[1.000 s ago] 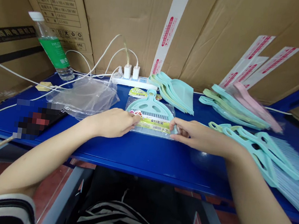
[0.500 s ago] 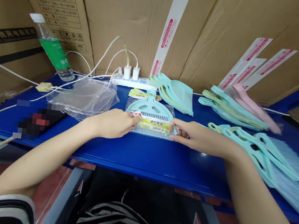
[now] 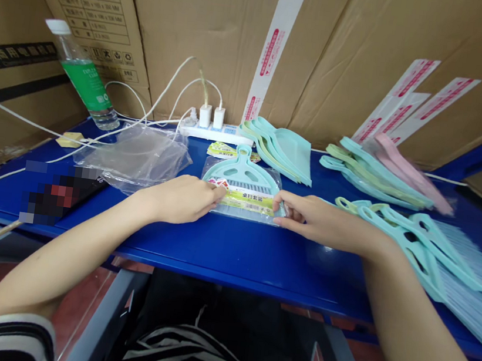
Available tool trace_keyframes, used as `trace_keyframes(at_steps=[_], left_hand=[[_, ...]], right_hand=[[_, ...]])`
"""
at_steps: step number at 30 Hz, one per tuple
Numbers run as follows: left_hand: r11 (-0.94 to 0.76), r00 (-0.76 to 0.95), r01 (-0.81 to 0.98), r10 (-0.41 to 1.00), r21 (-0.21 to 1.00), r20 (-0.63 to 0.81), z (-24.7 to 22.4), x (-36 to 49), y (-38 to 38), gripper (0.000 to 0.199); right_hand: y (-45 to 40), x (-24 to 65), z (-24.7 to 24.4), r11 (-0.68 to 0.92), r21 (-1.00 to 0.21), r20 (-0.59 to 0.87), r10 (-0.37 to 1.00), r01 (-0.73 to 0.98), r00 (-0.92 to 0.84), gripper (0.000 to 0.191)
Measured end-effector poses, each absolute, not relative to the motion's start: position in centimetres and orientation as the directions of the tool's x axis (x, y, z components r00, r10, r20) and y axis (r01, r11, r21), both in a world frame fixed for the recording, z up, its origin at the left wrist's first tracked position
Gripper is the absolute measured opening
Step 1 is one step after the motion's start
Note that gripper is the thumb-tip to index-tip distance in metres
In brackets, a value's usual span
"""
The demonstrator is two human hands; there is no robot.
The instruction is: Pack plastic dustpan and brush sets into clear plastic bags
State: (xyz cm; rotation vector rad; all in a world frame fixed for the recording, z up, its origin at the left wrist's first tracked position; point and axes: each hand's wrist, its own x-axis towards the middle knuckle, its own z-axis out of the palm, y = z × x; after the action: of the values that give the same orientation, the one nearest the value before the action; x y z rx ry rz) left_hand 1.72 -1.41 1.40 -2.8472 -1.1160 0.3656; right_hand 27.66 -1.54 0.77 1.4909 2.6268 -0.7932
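A mint-green dustpan and brush set (image 3: 244, 175) lies in a clear plastic bag (image 3: 245, 212) on the blue table (image 3: 232, 250), with a green-and-yellow paper label (image 3: 247, 202) across it. My left hand (image 3: 180, 199) presses against the bag's left side, fingertips on the plastic. From the other side, my right hand (image 3: 311, 218) pinches the bag's right edge. Both hands lie low on the tabletop, and the lower part of the set is hidden under the label.
Stacked mint, green and pink dustpans (image 3: 280, 150) and more dustpans (image 3: 379, 175) lie behind and right, with brushes (image 3: 418, 251) beside my right arm. Loose clear bags (image 3: 132, 157), a power strip (image 3: 216, 133) with cables, and a water bottle (image 3: 81, 76) stand at the back left.
My view has shifted slightly. Both hands stay on the bag in nearly the same position, and the bag has not visibly moved.
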Motion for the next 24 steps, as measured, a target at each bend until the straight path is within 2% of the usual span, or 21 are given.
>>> trace_keyframes(at_steps=[24], left_hand=[[-0.743, 0.723, 0.656, 0.669, -0.13, -0.172, 1.19, 1.63, -1.39, 0.021]], right_hand=[[-1.48, 27.83, 0.62, 0.419, -0.424, -0.248, 0.799, 0.803, -0.548, 0.024]])
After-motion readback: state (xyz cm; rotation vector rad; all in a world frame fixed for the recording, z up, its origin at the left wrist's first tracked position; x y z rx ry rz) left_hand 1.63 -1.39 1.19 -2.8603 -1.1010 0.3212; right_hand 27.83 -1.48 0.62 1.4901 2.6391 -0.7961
